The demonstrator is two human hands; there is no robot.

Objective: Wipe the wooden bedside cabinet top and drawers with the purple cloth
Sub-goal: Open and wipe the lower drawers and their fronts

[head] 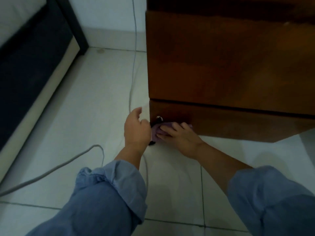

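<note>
A glossy brown wooden bedside cabinet (230, 65) fills the upper right of the frame, standing on pale glazed floor tiles (85, 116). At its bottom drawer (238, 123), centre frame, the right hand (179, 135) presses the crumpled purple cloth (157, 132) flat-fingered; the left hand (135, 128) curls loosely beside it.

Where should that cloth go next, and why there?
Probably a sweep rightward along the lower drawer. The right hand presses the purple cloth at that drawer's bottom left corner, beside the left hand, so the rest of its front likely remains unwiped.
</note>
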